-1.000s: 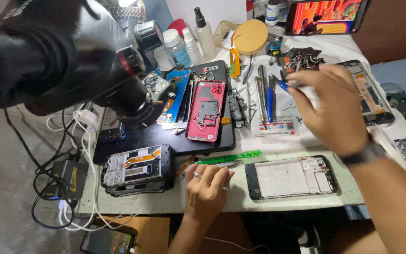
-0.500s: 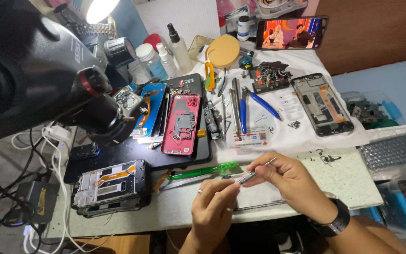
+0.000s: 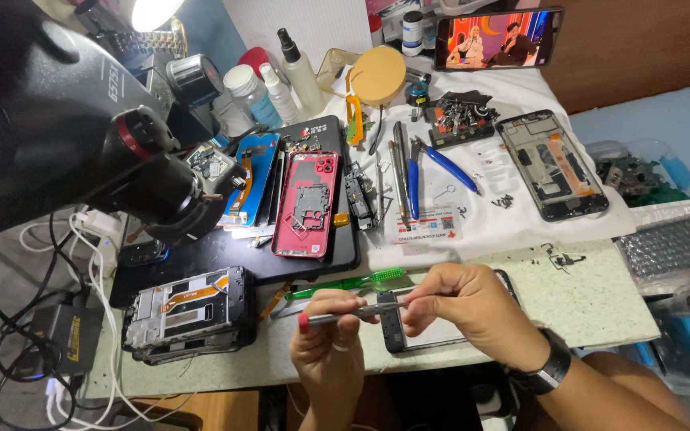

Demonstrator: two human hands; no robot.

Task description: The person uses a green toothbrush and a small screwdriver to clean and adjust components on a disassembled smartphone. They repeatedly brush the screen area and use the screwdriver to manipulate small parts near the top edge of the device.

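My left hand [image 3: 331,355] is at the table's front edge, closed around the red-capped end of a slim grey hand tool [image 3: 345,315]. My right hand [image 3: 469,307], with a dark watch on the wrist, pinches the other end of the same tool. Both hands hover over an opened phone frame [image 3: 393,327] lying flat near the edge, mostly hidden under them. A green toothbrush [image 3: 353,281] lies just behind my hands.
A black microscope [image 3: 81,136] looms at the left over a dark mat [image 3: 201,255] holding a red phone housing [image 3: 307,203] and blue parts [image 3: 251,179]. Blue-handled pliers [image 3: 433,164], an opened phone [image 3: 553,164], another frame [image 3: 189,311], bottles [image 3: 301,68] and cables [image 3: 81,263] surround them.
My right hand came back from the tools at the far side to the front edge with a slim tool. It now meets my left hand, and both grip the tool.
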